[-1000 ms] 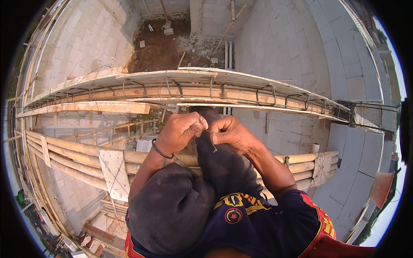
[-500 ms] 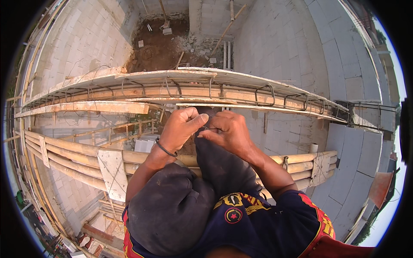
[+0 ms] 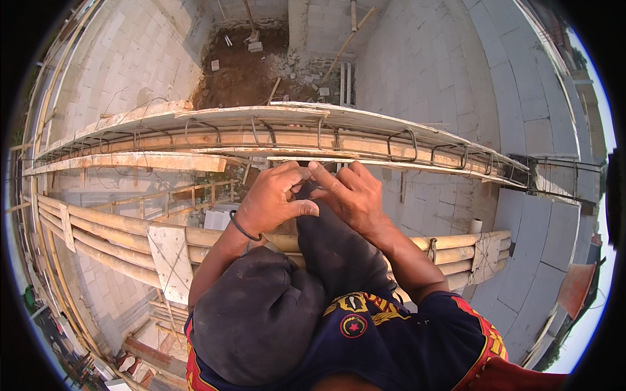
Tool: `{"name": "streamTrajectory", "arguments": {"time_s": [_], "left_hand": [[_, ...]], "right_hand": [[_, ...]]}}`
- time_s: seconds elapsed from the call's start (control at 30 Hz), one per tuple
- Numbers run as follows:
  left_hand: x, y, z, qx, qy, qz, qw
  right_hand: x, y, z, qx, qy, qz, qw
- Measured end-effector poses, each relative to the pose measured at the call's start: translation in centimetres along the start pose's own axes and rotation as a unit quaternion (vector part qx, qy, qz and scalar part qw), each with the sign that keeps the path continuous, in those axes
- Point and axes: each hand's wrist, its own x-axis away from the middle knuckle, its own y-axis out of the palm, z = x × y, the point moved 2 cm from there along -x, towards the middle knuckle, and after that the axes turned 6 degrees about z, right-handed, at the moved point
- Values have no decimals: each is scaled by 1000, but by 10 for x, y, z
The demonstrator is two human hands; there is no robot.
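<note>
My left hand [image 3: 275, 197] and my right hand [image 3: 352, 199] meet just on my side of a long wooden beam form [image 3: 375, 158], above my dark trouser leg [image 3: 336, 244]. The fingers of the left are curled, with its thumb pointing right. On the right hand the index finger reaches toward the left fingertips while the others are bent in. Whatever thin thing lies between the fingertips is too small to make out. Steel bars with bent stirrups [image 3: 402, 144] run along inside the form. A dark band [image 3: 244, 228] circles my left wrist.
Bundled bamboo poles [image 3: 215, 238] cross beneath me, with a pale tied board [image 3: 171, 262] on them. Grey block walls [image 3: 430, 72] rise on both sides. Far below lies a dirt floor [image 3: 238, 72] with rubble. Another board [image 3: 130, 161] edges the form at left.
My left thumb has dropped from the top of the hand to a lower place. My right index finger has stretched out toward the left fingers. The form and poles look unchanged.
</note>
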Motion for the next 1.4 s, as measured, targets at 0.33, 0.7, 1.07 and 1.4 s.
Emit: {"name": "streamTrajectory", "arguments": {"time_s": [0.33, 0.7, 1.07, 1.4], "left_hand": [[4, 10, 8, -135, 61, 40, 988], [4, 13, 9, -160, 75, 36, 984], [7, 15, 9, -241, 118, 27, 963], [8, 13, 8, -220, 131, 4, 967]], "right_hand": [[-13, -17, -4, -4, 65, -57, 996], [-16, -23, -10, -27, 150, -97, 984], [-12, -17, -4, -54, 109, -100, 988], [-12, -22, 11, -171, 132, -205, 955]]}}
